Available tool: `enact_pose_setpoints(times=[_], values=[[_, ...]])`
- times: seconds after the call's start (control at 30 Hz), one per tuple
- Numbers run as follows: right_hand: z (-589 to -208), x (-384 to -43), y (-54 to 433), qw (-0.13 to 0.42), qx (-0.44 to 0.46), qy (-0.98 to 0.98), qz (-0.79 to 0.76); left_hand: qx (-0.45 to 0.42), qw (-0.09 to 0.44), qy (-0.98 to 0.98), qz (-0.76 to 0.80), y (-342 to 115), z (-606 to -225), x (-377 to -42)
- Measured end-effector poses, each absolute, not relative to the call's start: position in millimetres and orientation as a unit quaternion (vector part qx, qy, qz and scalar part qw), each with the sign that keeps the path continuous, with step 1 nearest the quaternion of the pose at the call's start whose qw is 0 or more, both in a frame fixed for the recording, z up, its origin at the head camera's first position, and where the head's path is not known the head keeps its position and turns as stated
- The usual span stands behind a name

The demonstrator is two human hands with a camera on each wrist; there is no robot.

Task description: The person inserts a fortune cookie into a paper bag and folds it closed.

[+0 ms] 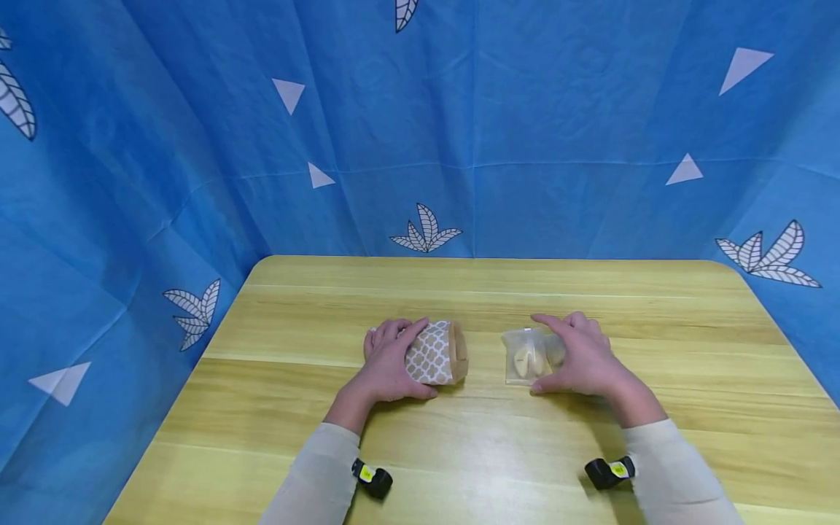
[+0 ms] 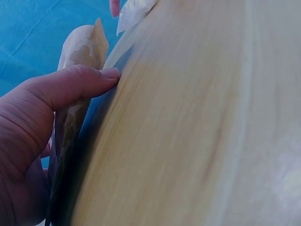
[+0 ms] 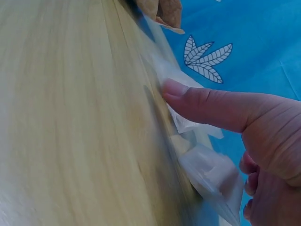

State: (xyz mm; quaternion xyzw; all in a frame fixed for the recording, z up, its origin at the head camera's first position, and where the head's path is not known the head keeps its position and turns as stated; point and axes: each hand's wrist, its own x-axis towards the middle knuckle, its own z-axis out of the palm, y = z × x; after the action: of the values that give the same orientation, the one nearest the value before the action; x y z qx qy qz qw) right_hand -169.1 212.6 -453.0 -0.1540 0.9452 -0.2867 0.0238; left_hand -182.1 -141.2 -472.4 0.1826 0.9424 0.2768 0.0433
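Note:
A brown paper bag with a white lattice print lies on its side, its open mouth facing right. My left hand grips it, with the fingers over the far side and the thumb along the near side. To the right lies a clear plastic packet holding a pale, folded piece that looks like a fortune cookie. My right hand arches over a second clear packet, mostly hidden under the palm in the head view. Thumb and forefinger are spread wide, their tips at the first packet's right side.
The wooden table has a rounded far edge against a blue curtain printed with leaves and triangles. A small black wrist camera is strapped to each sleeve. A gap of bare wood separates the bag from the packets.

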Motion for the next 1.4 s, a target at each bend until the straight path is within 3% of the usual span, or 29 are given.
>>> enact_pose_setpoints(times=[0.47, 0.83, 1.4], values=[[-458, -171, 216, 0.040, -0.154, 0.948, -0.277, 0.183, 0.040, 0.944, 0.273, -141, -475, -183], [-461, -169, 213, 0.020, -0.146, 0.948, -0.282, 0.183, 0.035, 0.945, 0.270, -141, -476, -183], [-440, -168, 182, 0.005, -0.191, 0.930, -0.315, 0.182, 0.036, 0.946, 0.264, -142, -474, -182]])
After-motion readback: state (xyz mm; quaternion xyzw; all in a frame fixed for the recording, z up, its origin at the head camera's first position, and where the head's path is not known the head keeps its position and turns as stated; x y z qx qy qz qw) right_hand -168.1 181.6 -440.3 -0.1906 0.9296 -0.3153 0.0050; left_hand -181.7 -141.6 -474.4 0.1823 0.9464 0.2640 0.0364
